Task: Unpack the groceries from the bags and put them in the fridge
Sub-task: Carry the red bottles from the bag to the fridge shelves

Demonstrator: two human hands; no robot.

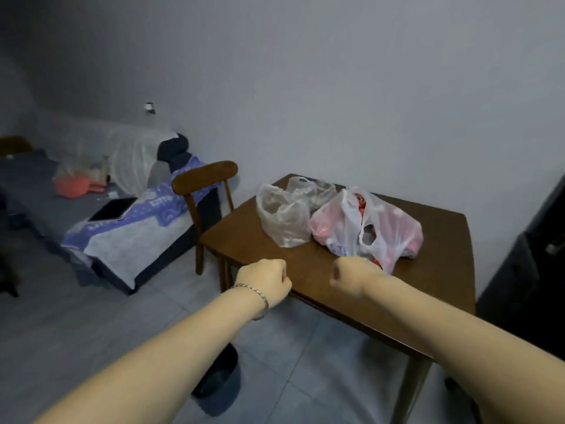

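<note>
Plastic bags [367, 231] sit packed on your table [244, 240] | left hand [266, 281], right hand [348, 276] curled into empty fists | nothing's unpacked yet lol

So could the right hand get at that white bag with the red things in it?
Probably yes. The right hand hovers just in front of the white bag on the table, with nothing between them, though it is curled in a fist.
</note>
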